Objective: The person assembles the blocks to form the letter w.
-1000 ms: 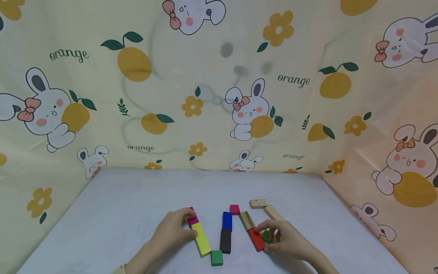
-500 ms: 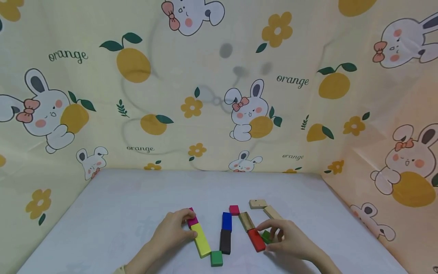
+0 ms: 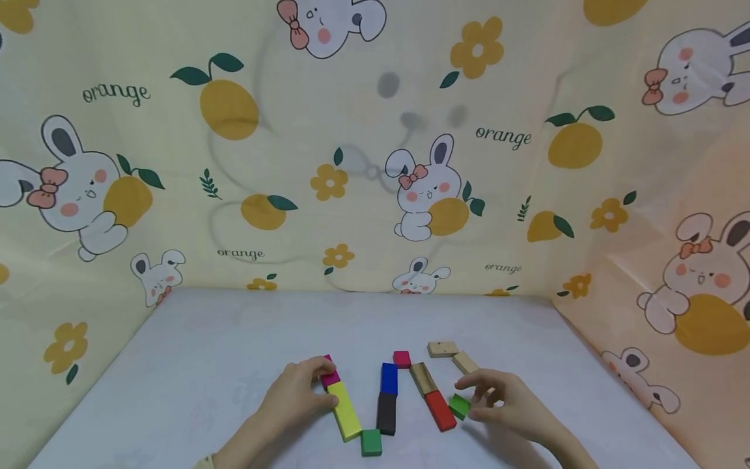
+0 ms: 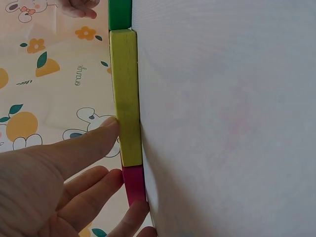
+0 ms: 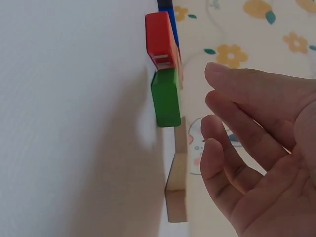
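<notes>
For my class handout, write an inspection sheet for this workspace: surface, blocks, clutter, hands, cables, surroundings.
Surface: white tabletop.
Blocks: magenta block, yellow block, near green block, black block, blue block, pink block, brown block, red block, brighter green block, two pale wooden blocks; laid in a zigzag.
Clutter: nothing seen.
Hands: left hand touches the magenta and yellow blocks; right hand holds nothing, near the brighter green block.
Cables: nothing seen.
Surroundings: cream backdrop printed with rabbits and oranges.

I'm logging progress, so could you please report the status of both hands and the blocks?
Left hand touching magenta wooden block and long yellow wooden block. Right hand empty, beside small green wooden block. No obstruction visible.
</notes>
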### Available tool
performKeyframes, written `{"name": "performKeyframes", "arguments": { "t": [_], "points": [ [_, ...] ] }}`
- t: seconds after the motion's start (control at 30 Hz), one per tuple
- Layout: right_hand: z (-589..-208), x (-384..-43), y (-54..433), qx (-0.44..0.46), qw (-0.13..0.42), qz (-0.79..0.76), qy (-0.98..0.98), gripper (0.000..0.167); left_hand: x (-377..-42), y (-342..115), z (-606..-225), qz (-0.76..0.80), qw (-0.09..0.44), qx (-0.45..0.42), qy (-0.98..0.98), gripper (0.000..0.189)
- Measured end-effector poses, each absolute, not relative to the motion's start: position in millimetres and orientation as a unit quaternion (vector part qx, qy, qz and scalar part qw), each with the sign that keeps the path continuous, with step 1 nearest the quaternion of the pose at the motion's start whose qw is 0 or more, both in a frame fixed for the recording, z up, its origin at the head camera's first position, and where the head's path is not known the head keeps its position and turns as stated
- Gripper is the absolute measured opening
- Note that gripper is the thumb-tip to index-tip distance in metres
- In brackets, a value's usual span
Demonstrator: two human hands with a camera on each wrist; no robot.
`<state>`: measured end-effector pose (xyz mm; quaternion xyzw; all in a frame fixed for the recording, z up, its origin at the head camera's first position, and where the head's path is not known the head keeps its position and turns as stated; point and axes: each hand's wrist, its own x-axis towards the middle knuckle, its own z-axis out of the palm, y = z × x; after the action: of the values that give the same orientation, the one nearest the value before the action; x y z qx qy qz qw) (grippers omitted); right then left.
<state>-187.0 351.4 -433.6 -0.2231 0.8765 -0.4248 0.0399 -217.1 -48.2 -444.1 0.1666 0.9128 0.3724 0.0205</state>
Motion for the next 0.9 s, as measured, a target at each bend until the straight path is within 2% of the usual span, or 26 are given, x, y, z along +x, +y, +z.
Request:
{"name": "performKeyframes", "arguments": {
  "t": [0.53, 0.9],
  "points": [
    [-435.9, -190.7, 348.6, -0.208, 0.071, -0.419, 0.881, 0.038, -219.1, -49.4, -442.1, 0.368, 0.014, 0.167, 0.915, 0.047],
    [-442.5, -196.1, 348.7, -0.187, 0.122, -0.442, 0.869, 0.041, -216.9, -48.5, -442.0, 0.369, 0.020, 0.163, 0.915, 0.047]
  ]
}}
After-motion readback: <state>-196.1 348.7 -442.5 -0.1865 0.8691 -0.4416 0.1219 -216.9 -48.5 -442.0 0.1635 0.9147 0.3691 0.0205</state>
